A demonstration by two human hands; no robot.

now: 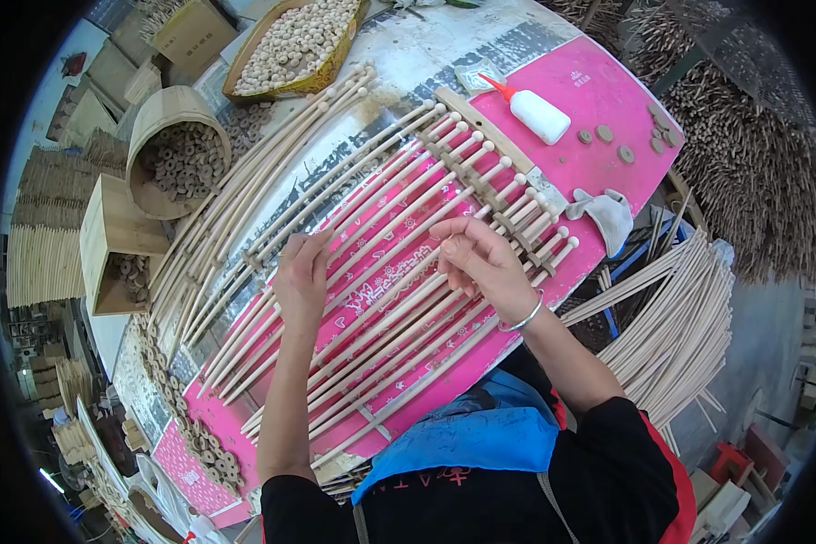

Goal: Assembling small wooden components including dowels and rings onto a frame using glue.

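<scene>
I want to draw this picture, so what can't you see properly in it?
Head view, right hand: its curled fingers hide whether the grip holds something tiny.
Head view, left hand: its back hides what its palm side touches.
Head view, wooden bucket: its wall hides how deep the brown discs go.
Head view, white bottle: its wall hides how full it is.

Bunch of pale wooden sticks (pixel 381 313) are lying roughly side by side, slanted across a pink sheet (pixel 607 100), little round balls (pixel 488 146) capping the upper-right ends, brown discs (pixel 483 191) just below those.
</scene>
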